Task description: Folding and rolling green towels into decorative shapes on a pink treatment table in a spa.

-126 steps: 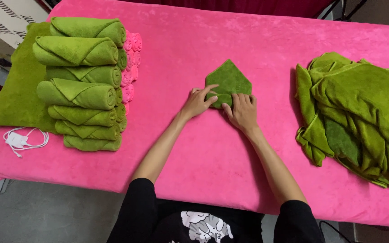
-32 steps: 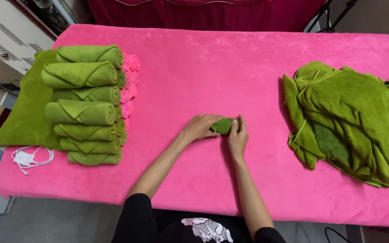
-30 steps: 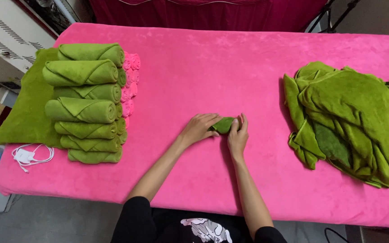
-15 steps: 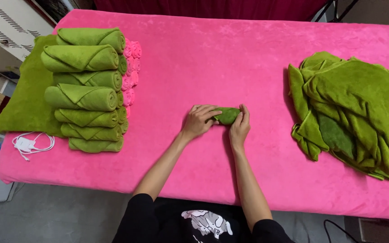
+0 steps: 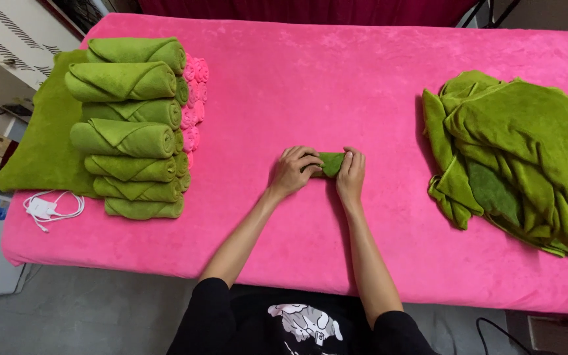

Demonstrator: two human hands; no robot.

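Observation:
A small green towel (image 5: 329, 163), rolled tight, lies on the pink table cover (image 5: 310, 85) near the middle. My left hand (image 5: 292, 172) grips its left end with curled fingers. My right hand (image 5: 350, 176) covers its right end, fingers wrapped over the roll. Only a short strip of the roll shows between the two hands.
A stack of several rolled green towels (image 5: 129, 125) stands at the left, with pink rolled towels (image 5: 193, 98) behind it and a flat green cloth (image 5: 41, 131) beside it. A white charger and cable (image 5: 48, 208) lie near the left front edge. A heap of unfolded green towels (image 5: 517, 154) sits at the right.
Four seconds ago the towel lay as a flat pointed fold under my hands. It is now a tight roll, and both hands have closed in over its ends.

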